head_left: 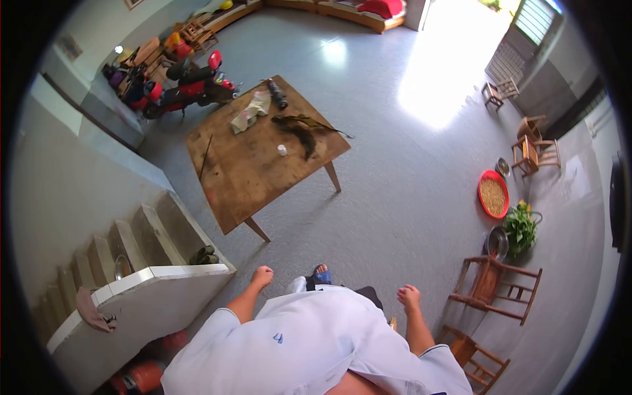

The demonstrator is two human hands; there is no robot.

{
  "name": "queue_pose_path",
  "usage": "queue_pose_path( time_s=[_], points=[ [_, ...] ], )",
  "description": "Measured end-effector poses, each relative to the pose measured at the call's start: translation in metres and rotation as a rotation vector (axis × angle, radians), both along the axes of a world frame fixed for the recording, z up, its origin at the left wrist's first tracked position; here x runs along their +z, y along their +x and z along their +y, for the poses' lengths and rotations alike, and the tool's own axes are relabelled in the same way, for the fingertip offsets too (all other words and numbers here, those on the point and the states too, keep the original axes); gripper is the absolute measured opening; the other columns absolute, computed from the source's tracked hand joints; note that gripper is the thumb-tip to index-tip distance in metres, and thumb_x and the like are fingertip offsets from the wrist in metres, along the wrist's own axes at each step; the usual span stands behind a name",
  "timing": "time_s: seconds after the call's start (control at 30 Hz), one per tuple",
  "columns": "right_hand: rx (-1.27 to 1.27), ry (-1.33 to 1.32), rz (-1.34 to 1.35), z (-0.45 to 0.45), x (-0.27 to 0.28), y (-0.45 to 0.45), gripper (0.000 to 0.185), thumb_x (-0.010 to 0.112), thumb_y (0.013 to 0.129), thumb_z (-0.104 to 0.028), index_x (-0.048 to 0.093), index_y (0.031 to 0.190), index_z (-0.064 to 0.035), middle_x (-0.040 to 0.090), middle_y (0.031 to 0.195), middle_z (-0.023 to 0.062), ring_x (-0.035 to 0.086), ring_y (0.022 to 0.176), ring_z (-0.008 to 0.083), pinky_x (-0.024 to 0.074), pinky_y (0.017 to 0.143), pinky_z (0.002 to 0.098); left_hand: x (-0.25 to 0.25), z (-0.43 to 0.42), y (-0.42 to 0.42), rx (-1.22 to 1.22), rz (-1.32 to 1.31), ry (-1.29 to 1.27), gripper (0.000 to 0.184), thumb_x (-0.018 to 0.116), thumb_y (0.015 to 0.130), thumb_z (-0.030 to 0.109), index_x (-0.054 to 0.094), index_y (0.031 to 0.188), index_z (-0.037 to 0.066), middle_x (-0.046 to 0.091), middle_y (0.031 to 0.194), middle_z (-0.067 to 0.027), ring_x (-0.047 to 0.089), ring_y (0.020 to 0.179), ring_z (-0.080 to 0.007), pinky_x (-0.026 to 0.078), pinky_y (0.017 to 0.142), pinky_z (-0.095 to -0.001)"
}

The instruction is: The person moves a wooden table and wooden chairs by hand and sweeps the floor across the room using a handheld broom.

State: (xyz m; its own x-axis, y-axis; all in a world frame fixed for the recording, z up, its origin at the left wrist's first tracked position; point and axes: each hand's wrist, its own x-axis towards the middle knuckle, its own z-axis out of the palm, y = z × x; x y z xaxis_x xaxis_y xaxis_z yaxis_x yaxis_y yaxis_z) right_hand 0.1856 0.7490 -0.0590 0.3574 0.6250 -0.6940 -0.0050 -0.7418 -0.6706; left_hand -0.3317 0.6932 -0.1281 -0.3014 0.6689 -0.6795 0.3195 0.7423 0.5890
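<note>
Hovering, 2 hands (263, 276) (409, 296), nr 1 wd tbl (247, 168)

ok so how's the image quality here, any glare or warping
Head view: doorway light blown out white on the floor, smaller glare patch left of it; strong fisheye, black corners, stair wall bowed; table fairly sharp, its shadow soft
</note>
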Motion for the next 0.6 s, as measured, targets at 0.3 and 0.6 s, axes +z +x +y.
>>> queue_pose_path(
  time_s=[0.3, 0.6],
  points=[
    [0.950, 0.187, -0.093, 0.142, 0.000, -0.175, 0.030, 0.048, 0.071, -0.014, 0.049, 0.099, -0.0012, 0.057, 0.080, 0.0079, 0.054, 0.072, 0.0149, 0.0442, 0.060, 0.0267, -0.004, 0.012, -0.045, 0.628, -0.005, 0.179, 0.013, 0.046, 0.068, 0.009, 0.057, 0.074, 0.005, 0.056, 0.059, -0.0065, 0.052, 0.048, -0.0136, 0.041, 0.045, -0.0261],
    [0.765, 0.247, -0.156, 0.342, 0.021, -0.217, 0.025, 0.044, 0.073, -0.014, 0.053, 0.093, -0.0009, 0.057, 0.075, 0.0065, 0.054, 0.065, 0.0128, 0.0427, 0.054, 0.0239, -0.036, 0.058, -0.108, 0.885, 0.293, 0.165, 0.015, 0.046, 0.067, 0.010, 0.058, 0.076, 0.004, 0.058, 0.074, -0.0126, 0.056, 0.073, -0.0237, 0.042, 0.066, -0.0306]
  ],
)
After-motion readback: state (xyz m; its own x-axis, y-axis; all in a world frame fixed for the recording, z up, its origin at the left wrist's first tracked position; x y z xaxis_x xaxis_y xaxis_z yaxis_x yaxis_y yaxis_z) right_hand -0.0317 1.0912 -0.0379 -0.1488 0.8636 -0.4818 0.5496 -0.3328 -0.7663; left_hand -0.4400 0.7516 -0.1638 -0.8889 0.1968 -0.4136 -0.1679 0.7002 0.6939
